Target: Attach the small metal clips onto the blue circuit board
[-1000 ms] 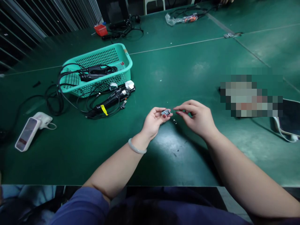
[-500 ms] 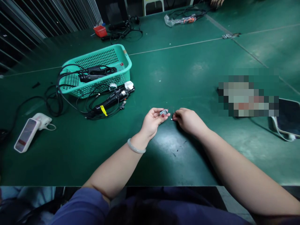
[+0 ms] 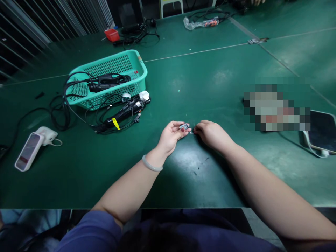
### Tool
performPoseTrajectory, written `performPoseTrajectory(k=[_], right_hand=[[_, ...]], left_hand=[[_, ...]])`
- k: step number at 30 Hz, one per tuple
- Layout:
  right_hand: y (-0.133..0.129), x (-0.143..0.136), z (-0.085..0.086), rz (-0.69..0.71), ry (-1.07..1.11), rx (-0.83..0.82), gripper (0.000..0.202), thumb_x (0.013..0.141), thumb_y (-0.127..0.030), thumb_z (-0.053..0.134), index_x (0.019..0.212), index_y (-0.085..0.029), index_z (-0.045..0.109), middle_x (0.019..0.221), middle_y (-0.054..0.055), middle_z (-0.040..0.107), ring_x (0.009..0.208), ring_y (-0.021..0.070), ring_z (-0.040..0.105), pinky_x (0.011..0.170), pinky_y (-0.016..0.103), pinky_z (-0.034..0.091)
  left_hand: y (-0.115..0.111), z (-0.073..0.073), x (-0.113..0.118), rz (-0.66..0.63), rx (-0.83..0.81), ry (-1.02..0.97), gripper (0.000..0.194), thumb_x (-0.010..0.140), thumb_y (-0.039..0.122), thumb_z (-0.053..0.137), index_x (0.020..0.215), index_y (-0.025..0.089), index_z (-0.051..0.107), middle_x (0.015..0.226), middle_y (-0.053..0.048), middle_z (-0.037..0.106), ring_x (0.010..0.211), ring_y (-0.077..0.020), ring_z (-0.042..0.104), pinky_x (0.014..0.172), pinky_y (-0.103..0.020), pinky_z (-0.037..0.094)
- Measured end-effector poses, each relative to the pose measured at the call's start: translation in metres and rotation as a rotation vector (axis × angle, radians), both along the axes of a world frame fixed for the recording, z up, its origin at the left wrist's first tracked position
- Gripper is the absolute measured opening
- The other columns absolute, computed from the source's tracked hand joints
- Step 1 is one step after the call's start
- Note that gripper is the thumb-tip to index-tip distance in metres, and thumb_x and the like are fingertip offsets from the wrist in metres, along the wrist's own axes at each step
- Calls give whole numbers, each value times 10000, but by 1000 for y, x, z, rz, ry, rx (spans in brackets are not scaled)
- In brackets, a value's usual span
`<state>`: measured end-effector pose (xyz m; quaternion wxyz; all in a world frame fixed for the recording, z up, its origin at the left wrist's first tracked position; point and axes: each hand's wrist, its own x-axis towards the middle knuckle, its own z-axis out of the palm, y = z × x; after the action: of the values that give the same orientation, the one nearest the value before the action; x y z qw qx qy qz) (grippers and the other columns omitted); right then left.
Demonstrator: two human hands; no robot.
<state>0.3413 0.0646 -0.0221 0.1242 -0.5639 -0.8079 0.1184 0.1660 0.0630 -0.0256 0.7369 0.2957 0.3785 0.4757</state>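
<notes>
My left hand pinches a small circuit board between thumb and fingers, a little above the green table. Close on its right, my right hand has its fingertips pressed together, knuckles up. A tiny pale piece pokes out from those fingertips towards the board; its kind is too small to make out. The two hands are a short gap apart, and the right fingertips partly hide what they grip.
A turquoise basket holding black corded tools stands at the left. Before it lies a black corded tool with a yellow tag. White phone-like devices lie far left; a dark-screened phone and a blurred-out item are on the right.
The board in my left hand has tilted slightly. The tiny pale piece at my right fingertips has shifted a little left and up, while both arms stay nearly still.
</notes>
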Motion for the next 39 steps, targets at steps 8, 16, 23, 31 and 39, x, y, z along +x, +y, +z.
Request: performPoseTrajectory(k=[8, 16, 23, 31, 39], right_hand=[[-9, 5, 22, -99, 161, 288, 193, 876, -191, 506, 792, -168, 679, 838, 87, 680, 779, 195, 631, 726, 290, 485], [-19, -13, 30, 38, 268, 286, 209, 884, -172, 468, 828, -193, 668, 850, 76, 681, 787, 186, 629, 724, 300, 504], [-18, -10, 27, 85, 235, 293, 221, 868, -140, 469, 837, -182, 683, 852, 81, 677, 786, 187, 625, 719, 290, 505], [-22, -11, 32, -27, 254, 293, 217, 901, -277, 506, 912, -219, 715, 911, 77, 697, 836, 204, 643, 765, 324, 509], [-7, -7, 12, -151, 388, 256, 245, 897, -290, 492, 927, -205, 720, 893, 81, 708, 820, 209, 647, 769, 349, 513]], left_hand=[[-1, -4, -1, -72, 44, -19, 431, 559, 267, 856, 873, 144, 587, 884, -37, 710, 808, -137, 693, 872, -336, 501], [-3, -5, 0, -146, 70, -34, 463, 527, 280, 871, 871, 149, 589, 851, -26, 702, 806, -135, 691, 947, -376, 476], [-3, -5, 1, -150, 82, -33, 462, 509, 255, 877, 857, 153, 590, 834, -17, 705, 800, -119, 683, 955, -364, 473], [-3, -4, -1, -137, 90, -34, 440, 546, 273, 862, 882, 156, 603, 857, -18, 698, 840, -127, 675, 956, -364, 469], [-2, 3, -2, -19, 41, -116, 158, 790, 186, 675, 936, 167, 617, 971, -34, 691, 969, -148, 683, 1024, -350, 437]])
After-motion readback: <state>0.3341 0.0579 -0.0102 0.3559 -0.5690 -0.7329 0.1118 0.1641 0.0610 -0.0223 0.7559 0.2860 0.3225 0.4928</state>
